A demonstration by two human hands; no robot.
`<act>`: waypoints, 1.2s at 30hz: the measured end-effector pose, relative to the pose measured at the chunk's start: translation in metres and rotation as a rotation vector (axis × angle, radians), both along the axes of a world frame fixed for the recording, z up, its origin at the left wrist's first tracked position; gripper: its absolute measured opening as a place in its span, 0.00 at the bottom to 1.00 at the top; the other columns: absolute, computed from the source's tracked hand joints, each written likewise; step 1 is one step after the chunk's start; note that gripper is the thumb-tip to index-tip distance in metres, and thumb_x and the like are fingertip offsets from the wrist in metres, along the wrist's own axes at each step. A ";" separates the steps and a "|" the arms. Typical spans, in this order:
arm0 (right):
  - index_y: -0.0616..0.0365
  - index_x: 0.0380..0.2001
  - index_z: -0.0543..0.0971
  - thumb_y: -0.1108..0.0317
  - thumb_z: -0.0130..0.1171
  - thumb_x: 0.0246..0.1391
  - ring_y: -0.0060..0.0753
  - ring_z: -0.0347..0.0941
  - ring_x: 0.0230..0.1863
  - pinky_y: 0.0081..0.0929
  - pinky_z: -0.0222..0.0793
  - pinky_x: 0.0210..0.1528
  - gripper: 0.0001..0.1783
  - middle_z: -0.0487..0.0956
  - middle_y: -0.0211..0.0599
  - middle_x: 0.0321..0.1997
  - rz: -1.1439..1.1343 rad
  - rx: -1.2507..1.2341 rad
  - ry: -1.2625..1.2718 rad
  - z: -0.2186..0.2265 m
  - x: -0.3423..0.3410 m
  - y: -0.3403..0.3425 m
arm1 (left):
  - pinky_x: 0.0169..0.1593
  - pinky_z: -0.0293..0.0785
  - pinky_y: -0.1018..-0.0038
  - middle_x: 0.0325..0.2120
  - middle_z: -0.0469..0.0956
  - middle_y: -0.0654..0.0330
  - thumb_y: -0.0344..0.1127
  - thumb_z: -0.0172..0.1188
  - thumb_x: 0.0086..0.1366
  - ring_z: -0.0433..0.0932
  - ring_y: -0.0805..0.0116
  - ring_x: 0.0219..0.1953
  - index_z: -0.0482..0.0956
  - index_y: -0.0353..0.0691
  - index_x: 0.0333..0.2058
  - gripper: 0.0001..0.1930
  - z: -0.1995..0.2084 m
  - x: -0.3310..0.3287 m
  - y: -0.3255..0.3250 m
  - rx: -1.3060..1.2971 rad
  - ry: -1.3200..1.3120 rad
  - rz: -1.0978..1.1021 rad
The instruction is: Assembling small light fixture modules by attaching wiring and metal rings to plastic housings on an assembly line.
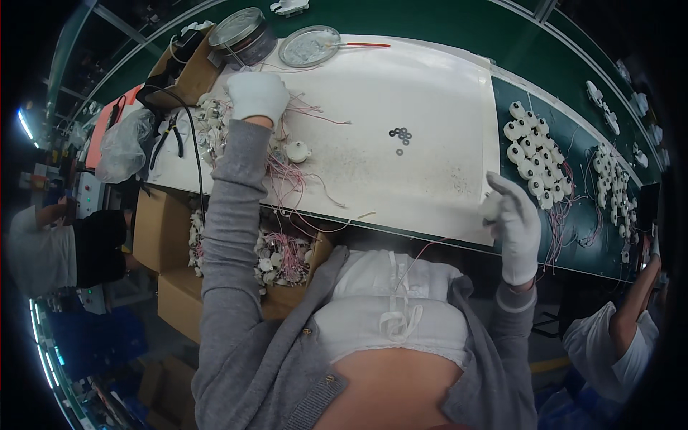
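My left hand (258, 94), in a white glove, is closed in a fist above a heap of small white wired parts (213, 118). A thin stick shows at its far side, near a round lidded tin (244, 37); its fingertips are hidden, so I cannot tell what they hold. My right hand (517, 233), also gloved, is raised at the table's front edge with the index finger stretched up. A white round part (491, 206) sits between its thumb and fingers, partly hidden. A thin pink wire (430, 245) trails to the left below that hand.
Several dark rings (401, 135) lie on the white sheet (423, 86). Behind are a round dish (309, 47) and a red stick (365, 45). Rows of white parts (532, 154) stand at right. Pliers (166, 140) and an open carton (166, 236) are at left. Another person (609, 344) works at right.
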State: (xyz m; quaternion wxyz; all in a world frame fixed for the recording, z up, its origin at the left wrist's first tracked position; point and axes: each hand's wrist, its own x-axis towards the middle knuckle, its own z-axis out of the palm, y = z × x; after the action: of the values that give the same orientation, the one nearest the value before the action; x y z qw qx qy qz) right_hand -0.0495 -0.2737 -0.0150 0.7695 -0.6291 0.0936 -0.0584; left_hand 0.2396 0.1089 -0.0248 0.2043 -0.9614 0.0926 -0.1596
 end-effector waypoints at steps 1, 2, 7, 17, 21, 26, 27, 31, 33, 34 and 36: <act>0.56 0.57 0.83 0.53 0.64 0.66 0.29 0.71 0.22 0.27 0.69 0.31 0.24 0.81 0.33 0.30 0.025 -0.531 -0.181 0.000 0.009 -0.003 | 0.38 0.77 0.50 0.32 0.89 0.55 0.49 0.59 0.66 0.88 0.53 0.37 0.92 0.51 0.35 0.15 0.000 -0.009 -0.009 -0.030 0.030 -0.006; 0.53 0.55 0.84 0.56 0.68 0.61 0.32 0.74 0.23 0.28 0.71 0.33 0.22 0.81 0.34 0.29 0.056 -1.063 -0.358 0.002 0.020 -0.006 | 0.38 0.76 0.51 0.31 0.89 0.55 0.49 0.60 0.65 0.87 0.53 0.36 0.92 0.51 0.34 0.15 0.000 -0.019 -0.016 -0.060 0.061 -0.010; 0.54 0.34 0.83 0.57 0.68 0.59 0.44 0.80 0.30 0.39 0.72 0.34 0.12 0.84 0.37 0.30 0.273 -1.644 -0.429 0.008 0.061 0.001 | 0.37 0.75 0.54 0.27 0.86 0.58 0.46 0.63 0.64 0.85 0.55 0.34 0.90 0.49 0.33 0.11 -0.001 -0.084 -0.045 -0.300 -0.079 -0.321; 0.61 0.61 0.78 0.62 0.56 0.72 0.27 0.79 0.40 0.24 0.75 0.49 0.20 0.84 0.32 0.39 0.524 -0.602 0.079 0.005 0.093 0.020 | 0.41 0.75 0.56 0.26 0.81 0.64 0.37 0.71 0.57 0.82 0.59 0.39 0.85 0.50 0.35 0.07 -0.006 -0.159 -0.070 -0.720 -0.166 -0.536; 0.63 0.64 0.75 0.65 0.52 0.76 0.23 0.76 0.43 0.23 0.74 0.50 0.20 0.81 0.32 0.42 0.582 -0.517 0.057 0.004 0.098 0.023 | 0.41 0.74 0.57 0.29 0.81 0.64 0.37 0.71 0.56 0.81 0.59 0.40 0.84 0.50 0.37 0.09 -0.016 -0.156 -0.067 -0.767 -0.191 -0.549; 0.64 0.64 0.74 0.68 0.52 0.76 0.24 0.75 0.42 0.26 0.75 0.50 0.19 0.80 0.32 0.41 0.579 -0.729 -0.049 0.002 0.101 0.028 | 0.40 0.72 0.58 0.29 0.79 0.64 0.38 0.71 0.54 0.80 0.59 0.38 0.82 0.49 0.41 0.15 -0.020 -0.164 -0.073 -0.809 -0.075 -0.564; 0.64 0.63 0.75 0.69 0.54 0.73 0.26 0.77 0.41 0.27 0.76 0.49 0.19 0.81 0.34 0.41 0.570 -0.750 -0.042 0.004 0.102 0.032 | 0.41 0.71 0.58 0.30 0.79 0.64 0.37 0.72 0.55 0.79 0.60 0.37 0.84 0.50 0.43 0.16 -0.019 -0.171 -0.074 -0.808 -0.049 -0.551; 0.61 0.61 0.77 0.73 0.61 0.64 0.36 0.81 0.39 0.31 0.77 0.48 0.22 0.84 0.40 0.39 0.543 -1.076 -0.178 0.018 0.107 0.044 | 0.42 0.71 0.57 0.31 0.80 0.64 0.37 0.72 0.55 0.80 0.58 0.40 0.84 0.49 0.45 0.17 -0.030 -0.173 -0.076 -0.832 -0.081 -0.554; 0.58 0.60 0.78 0.72 0.63 0.61 0.41 0.82 0.38 0.34 0.77 0.45 0.23 0.84 0.41 0.38 0.557 -1.221 -0.296 0.012 0.117 0.043 | 0.44 0.72 0.57 0.33 0.80 0.63 0.36 0.72 0.54 0.80 0.55 0.45 0.83 0.49 0.46 0.19 -0.029 -0.171 -0.076 -0.840 -0.113 -0.566; 0.56 0.58 0.79 0.71 0.65 0.58 0.45 0.82 0.37 0.37 0.77 0.43 0.24 0.84 0.41 0.37 0.563 -1.363 -0.420 0.009 0.121 0.042 | 0.44 0.72 0.57 0.33 0.80 0.63 0.36 0.72 0.54 0.80 0.55 0.45 0.83 0.49 0.46 0.19 -0.029 -0.170 -0.076 -0.844 -0.112 -0.565; 0.54 0.57 0.80 0.69 0.66 0.57 0.46 0.81 0.35 0.39 0.76 0.41 0.22 0.84 0.39 0.36 0.538 -1.468 -0.489 0.014 0.121 0.048 | 0.46 0.73 0.57 0.36 0.82 0.63 0.36 0.71 0.54 0.80 0.53 0.49 0.83 0.48 0.46 0.19 -0.028 -0.171 -0.077 -0.838 -0.125 -0.546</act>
State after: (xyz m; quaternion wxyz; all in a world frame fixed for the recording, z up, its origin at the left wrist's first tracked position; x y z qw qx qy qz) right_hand 0.0712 -0.2259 -0.0014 0.1483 -0.9431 -0.2928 -0.0536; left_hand 0.0685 0.0323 -0.0525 -0.2431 -0.8902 0.2563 -0.2877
